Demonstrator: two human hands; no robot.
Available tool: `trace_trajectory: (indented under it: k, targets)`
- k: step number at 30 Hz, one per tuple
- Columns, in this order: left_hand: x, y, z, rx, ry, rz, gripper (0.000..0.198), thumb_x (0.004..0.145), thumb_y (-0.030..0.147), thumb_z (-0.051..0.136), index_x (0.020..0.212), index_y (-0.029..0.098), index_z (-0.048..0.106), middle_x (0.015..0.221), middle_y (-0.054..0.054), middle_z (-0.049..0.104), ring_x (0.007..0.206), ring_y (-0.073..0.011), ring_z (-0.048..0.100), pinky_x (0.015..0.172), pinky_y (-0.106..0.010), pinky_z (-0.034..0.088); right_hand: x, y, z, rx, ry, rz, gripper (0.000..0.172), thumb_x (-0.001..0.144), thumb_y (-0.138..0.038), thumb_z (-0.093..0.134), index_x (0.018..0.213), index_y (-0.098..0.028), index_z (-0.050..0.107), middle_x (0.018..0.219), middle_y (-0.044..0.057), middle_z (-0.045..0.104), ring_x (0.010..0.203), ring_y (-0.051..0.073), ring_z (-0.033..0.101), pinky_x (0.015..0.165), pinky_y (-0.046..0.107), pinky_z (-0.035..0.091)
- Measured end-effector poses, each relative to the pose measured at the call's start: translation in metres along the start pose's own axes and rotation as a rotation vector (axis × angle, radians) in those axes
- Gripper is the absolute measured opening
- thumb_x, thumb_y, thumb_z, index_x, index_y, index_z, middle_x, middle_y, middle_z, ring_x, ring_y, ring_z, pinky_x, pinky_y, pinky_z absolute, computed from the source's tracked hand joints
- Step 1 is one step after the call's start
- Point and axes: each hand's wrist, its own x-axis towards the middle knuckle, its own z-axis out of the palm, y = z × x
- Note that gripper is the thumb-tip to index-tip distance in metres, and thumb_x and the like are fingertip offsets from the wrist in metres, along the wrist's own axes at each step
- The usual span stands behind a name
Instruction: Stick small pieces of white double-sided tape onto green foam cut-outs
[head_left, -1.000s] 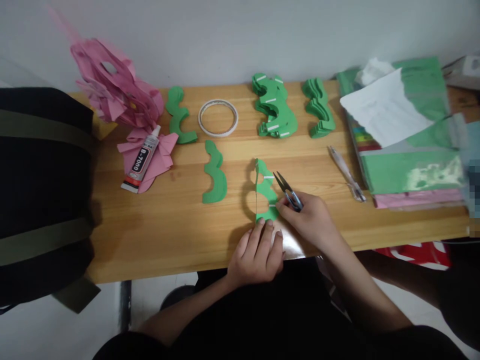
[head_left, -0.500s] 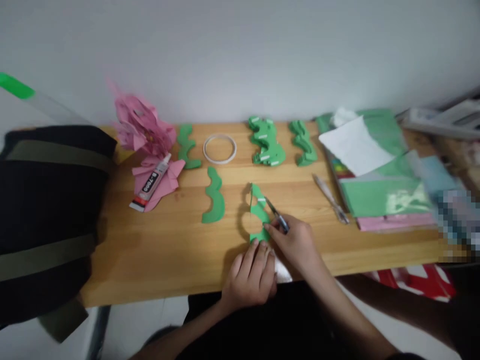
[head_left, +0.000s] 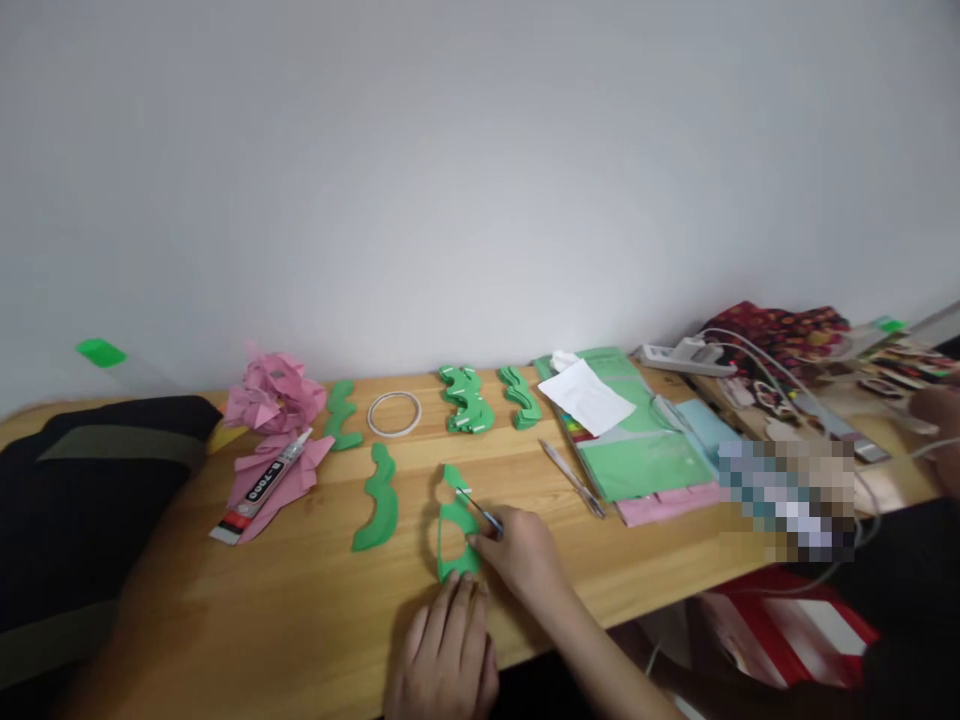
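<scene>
A green wavy-edged cutout (head_left: 455, 517) with small white strips on it lies on the wooden table (head_left: 300, 610). On its lower edge rest the fingertips of my left hand (head_left: 448, 640), which is stretched out flat. My right hand (head_left: 521, 550) pinches a thin dark pointed tool (head_left: 480, 510); its tip is at a white strip near the cutout's top. I cannot make out the tool's exact kind. To the left lies a second green wavy piece (head_left: 381, 505). Behind are a stack of green pieces (head_left: 466, 405) and a smaller stack (head_left: 520, 400).
A pink paper flower (head_left: 276, 392), a B-7000 glue tube (head_left: 262, 485), another green piece (head_left: 343, 420) and a tape roll (head_left: 394, 434) are left. Right are a pen-like tool (head_left: 571, 478), green sheets (head_left: 645, 465) and a power strip (head_left: 690, 357). A black bag (head_left: 67, 530) stands far left.
The view has tilted up and turned right, so the table sits lower and its right end shows, with part of another person there. My hands stay at the same cutout.
</scene>
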Motion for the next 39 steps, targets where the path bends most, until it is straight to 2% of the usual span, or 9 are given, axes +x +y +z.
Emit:
trace_trajectory:
  k: [4,12,15,18,21,24,27,34,39]
  targets:
    - [-0.002,-0.003,-0.002,0.016,-0.040,0.021,0.031,0.090,0.020,0.044,0.110,0.012,0.066,0.109,-0.008,0.074,0.102,-0.0224,0.066,0.092,-0.034,0.039,0.001,0.004,0.000,0.034,0.034,-0.005,0.012,0.073,-0.029,0.074,0.075,-0.017,0.072,0.080,0.010,0.075,0.075,0.021,0.065,0.058,0.026,0.031]
    - [0.005,-0.007,-0.008,0.147,-0.106,0.131,0.032,0.091,0.023,0.046,0.115,0.012,0.065,0.113,-0.010,0.072,0.099,-0.0214,0.065,0.089,-0.033,0.041,0.010,0.017,0.002,0.177,0.039,-0.094,0.006,0.067,-0.020,0.074,0.066,-0.018,0.069,0.067,0.002,0.069,0.064,0.014,0.057,0.057,0.022,0.033]
    - [0.012,-0.002,-0.008,0.213,-0.139,0.116,0.034,0.092,0.031,0.049,0.117,0.013,0.065,0.122,-0.013,0.068,0.097,-0.0221,0.064,0.084,-0.032,0.043,0.014,0.020,0.001,0.222,0.016,-0.119,0.005,0.067,-0.016,0.071,0.064,-0.017,0.068,0.063,0.000,0.067,0.061,0.013,0.056,0.056,0.021,0.035]
    - [0.020,0.006,-0.008,0.253,-0.231,0.057,0.039,0.092,0.037,0.050,0.120,0.014,0.065,0.130,-0.015,0.063,0.095,-0.0237,0.063,0.078,-0.033,0.045,0.016,0.021,0.001,0.248,-0.005,-0.126,0.006,0.067,-0.014,0.069,0.063,-0.017,0.067,0.060,-0.001,0.065,0.059,0.011,0.055,0.054,0.020,0.035]
    - [0.026,0.010,-0.007,0.270,-0.315,0.010,0.043,0.091,0.038,0.050,0.123,0.013,0.064,0.129,-0.017,0.063,0.092,-0.0250,0.061,0.075,-0.035,0.045,0.016,0.020,0.001,0.248,-0.001,-0.120,0.007,0.066,-0.014,0.070,0.061,-0.017,0.066,0.059,-0.001,0.064,0.058,0.012,0.054,0.054,0.021,0.034]
    - [0.028,0.010,-0.005,0.280,-0.355,0.022,0.046,0.089,0.039,0.053,0.124,0.010,0.063,0.127,-0.018,0.064,0.092,-0.0268,0.060,0.076,-0.037,0.045,0.015,0.019,0.002,0.232,0.022,-0.111,0.011,0.064,-0.019,0.074,0.059,-0.017,0.064,0.059,-0.001,0.062,0.058,0.013,0.051,0.053,0.022,0.031]
    - [0.026,0.007,-0.005,0.266,-0.362,0.034,0.044,0.089,0.038,0.054,0.123,0.012,0.064,0.126,-0.017,0.065,0.093,-0.0273,0.059,0.079,-0.038,0.044,0.014,0.018,0.002,0.233,0.029,-0.107,0.015,0.062,-0.021,0.076,0.058,-0.018,0.062,0.057,-0.001,0.059,0.058,0.013,0.049,0.053,0.023,0.030]
    - [0.025,0.006,-0.007,0.236,-0.336,0.016,0.039,0.091,0.035,0.051,0.118,0.013,0.067,0.124,-0.016,0.066,0.093,-0.0273,0.060,0.079,-0.038,0.044,0.016,0.021,0.002,0.352,0.003,-0.140,0.018,0.062,-0.009,0.068,0.053,-0.018,0.055,0.052,-0.004,0.053,0.054,0.010,0.047,0.053,0.022,0.031]
    - [0.024,0.005,-0.007,0.147,-0.265,-0.066,0.036,0.093,0.033,0.047,0.117,0.012,0.066,0.120,-0.016,0.068,0.097,-0.0279,0.062,0.082,-0.041,0.047,0.013,0.027,0.006,0.528,0.061,-0.189,0.015,0.061,-0.010,0.066,0.054,-0.018,0.055,0.052,-0.005,0.053,0.054,0.011,0.047,0.055,0.023,0.032]
